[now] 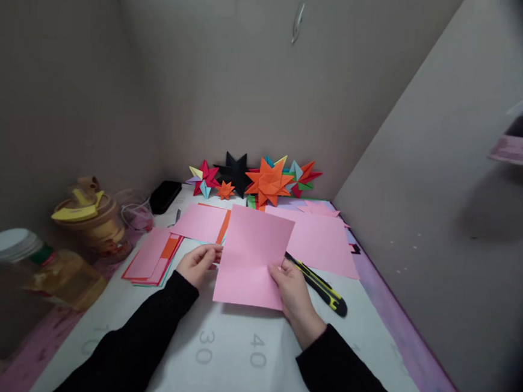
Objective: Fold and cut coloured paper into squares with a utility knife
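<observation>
A pink sheet of paper (251, 255) is held up above the white mat, its broad face toward me. My right hand (294, 289) pinches its right edge, thumb on the near face and the other fingers partly behind it. At the left edge is my left hand (198, 265), fingers curled together; their tips meet the edge and are partly hidden by the sheet. A black and yellow utility knife (326, 293) lies just right of the sheet, its front end hidden behind my right hand.
Several pink sheets (330, 241) lie behind on the right. At left is a paper stack (148, 258) in pink, red and orange. Folded paper stars (269, 183) stand along the back wall. A black phone-like object (165, 197), a jar (63, 274) and a pot (92, 216) sit left.
</observation>
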{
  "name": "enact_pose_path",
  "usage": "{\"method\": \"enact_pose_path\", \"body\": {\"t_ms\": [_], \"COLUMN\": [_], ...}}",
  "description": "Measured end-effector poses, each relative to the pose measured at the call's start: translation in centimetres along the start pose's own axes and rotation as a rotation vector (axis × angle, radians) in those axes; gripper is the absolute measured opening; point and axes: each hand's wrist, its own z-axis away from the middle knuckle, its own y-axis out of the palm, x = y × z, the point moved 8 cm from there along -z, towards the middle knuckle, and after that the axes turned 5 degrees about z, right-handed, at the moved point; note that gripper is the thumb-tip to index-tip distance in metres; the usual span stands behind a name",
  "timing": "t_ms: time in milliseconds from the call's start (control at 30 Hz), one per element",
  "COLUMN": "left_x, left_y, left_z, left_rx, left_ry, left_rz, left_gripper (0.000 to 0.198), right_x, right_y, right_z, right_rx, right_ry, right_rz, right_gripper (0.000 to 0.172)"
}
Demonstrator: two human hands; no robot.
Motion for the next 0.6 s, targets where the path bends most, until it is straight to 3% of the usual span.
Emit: {"method": "enact_pose_path", "body": {"t_ms": [100,167,267,467,600], "left_x": [-0.7,-2.2,-3.7,-2.9,-2.3], "left_y": [-2.8,-4.2,-5.8,-8.4,-9.2], "left_z": [-2.2,-4.3,-8.2,-14.2,-15.8], "left_rx": [-0.091,-0.121,-0.153,-0.226,-0.201], "left_ry": [-0.029,0.011,-0.01,-0.19,-0.205], "left_rz": [-0.268,-0.619,-0.877,-1.113,-1.13], "left_gripper": [0.044,0.035,0.024,0.03,0.061], "right_x": [0.0,0.1,0.2,0.0,0.1], "right_y": [-1.0,-1.7,-1.8,-1.5,-1.6], "right_z": [-0.4,-0.7,-0.8,-0.7,-0.7], "right_rx": [-0.014,-0.053,-0.068,-0.044,-0.047], "right_ry": [-0.01,-0.039,-0.086,-0.083,-0.078], "right_rz": [0.207,0.394,0.526,0.541,0.491], "right_gripper": [0.031,0.031,0.037,0.04,0.043]}}
